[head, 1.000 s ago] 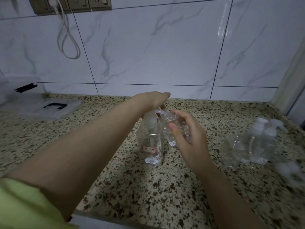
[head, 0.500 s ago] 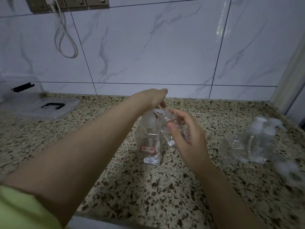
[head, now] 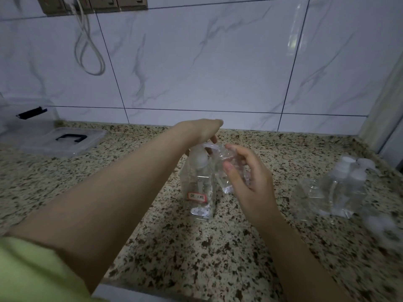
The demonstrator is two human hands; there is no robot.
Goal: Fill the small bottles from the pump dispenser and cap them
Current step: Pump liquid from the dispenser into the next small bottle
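The left hand sits on top of the pump dispenser, palm down over the white pump head, fingers bent forward and down across it; from this angle I cannot tell whether they curl round the head or simply press on it. The dispenser stands upright on the speckled granite counter, directly beneath that hand, a clear bottle with a red-bordered label low on its front. Just to the right of the left hand, the right hand holds a small clear bottle up against the dispenser's spout, thumb on the near side and fingers curled round the far side, so the bottle is pinched between them with its mouth close under the nozzle. The small bottle is off the counter, tilted a little, its bottom end showing below the thumb. Well out to the right of the right hand, a cluster of more clear bottles with white caps stands on the counter, blurred at the frame's edge. Far to the left of the left arm lies a clear plastic box lid with a black handle. At the near left corner, a yellow-green sleeve covers the upper left arm.
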